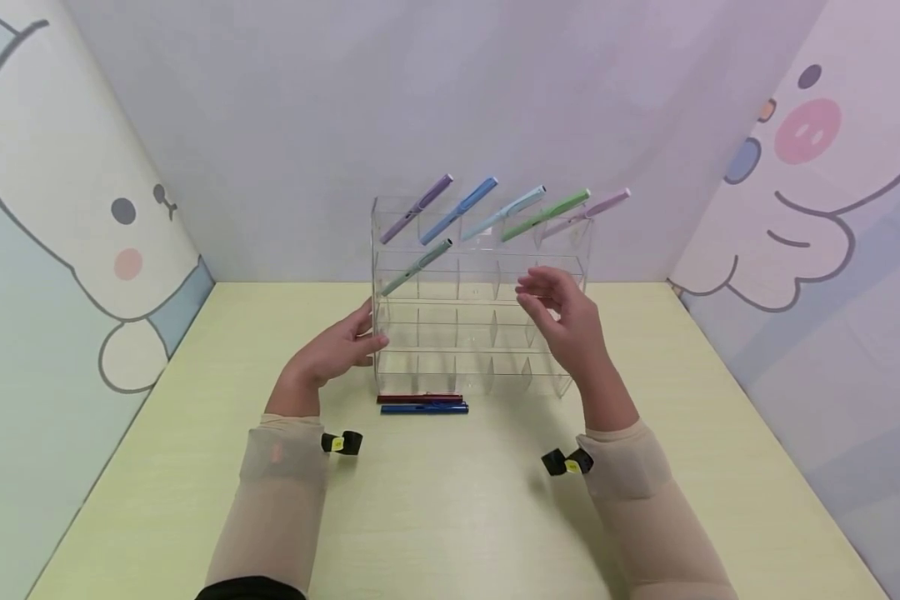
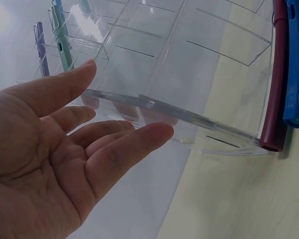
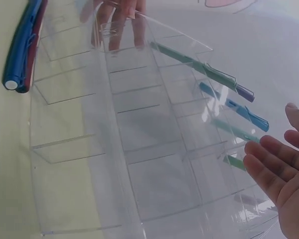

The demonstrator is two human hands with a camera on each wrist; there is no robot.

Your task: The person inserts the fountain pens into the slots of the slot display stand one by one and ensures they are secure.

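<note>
1. A clear acrylic pen rack (image 1: pixel 472 333) stands upright at the middle of the pale green worktop (image 1: pixel 195 467), its tiers of compartments facing the person.
2. The left hand (image 1: pixel 337 350) rests its straight fingertips (image 2: pixel 154 132) against the rack's left side wall, grip wide and holding nothing.
3. The right hand (image 1: pixel 566 321) hovers in front of the rack's right half, fingers (image 3: pixel 269 169) loosely spread, grip wide and empty, apart from the acrylic.
4. 5 pastel pens (image 1: pixel 495 208) lean out of the top tier; 1 green pen (image 1: pixel 416 267) sits in the second tier's left compartment.
5. A dark red pen (image 1: pixel 420 399) and a blue pen (image 1: pixel 423 408) lie side by side on the worktop, just in front of the rack's base.
</note>
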